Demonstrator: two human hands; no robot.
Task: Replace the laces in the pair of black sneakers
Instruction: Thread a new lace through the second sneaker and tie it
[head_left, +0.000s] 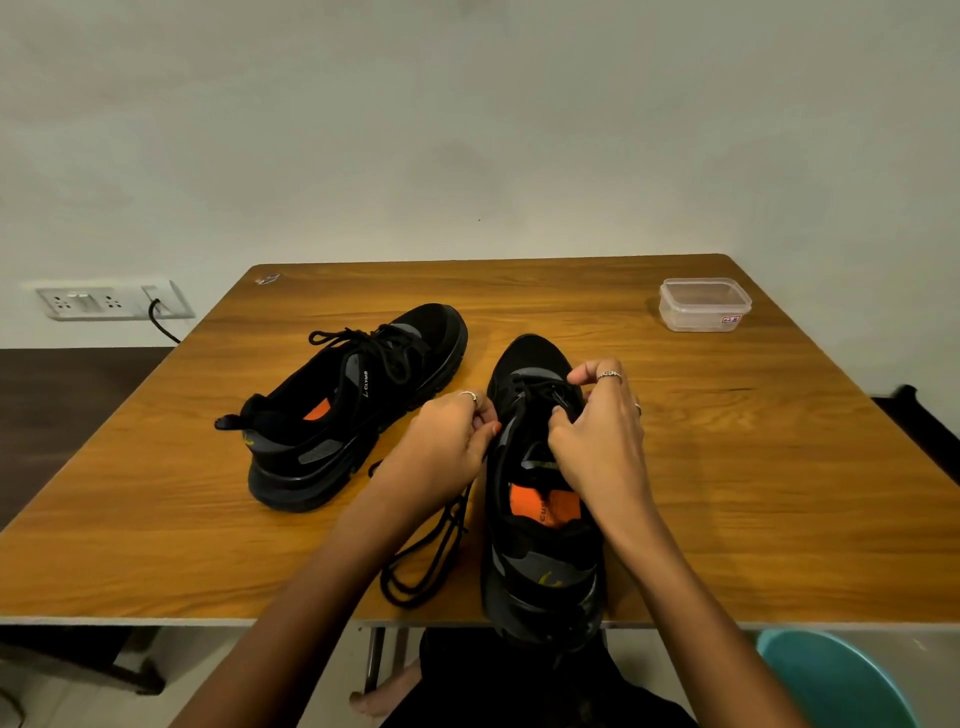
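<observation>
Two black sneakers with orange insoles are on the wooden table (727, 467). The left sneaker (358, 405) lies angled toward the far right, its black lace tied loosely. The right sneaker (540, 493) stands with its toe away from me and its heel over the table's front edge. My left hand (447, 441) pinches the black lace (421, 561) at the right sneaker's left eyelet row. That lace trails down in loops on the table. My right hand (597, 431) pinches the lace over the tongue, fingers curled at the upper eyelets.
A clear, empty plastic container (704, 304) sits near the far right corner of the table. A wall socket (111, 301) with a black cable is at the left. A teal stool (836, 680) stands at the lower right, beside my legs under the table.
</observation>
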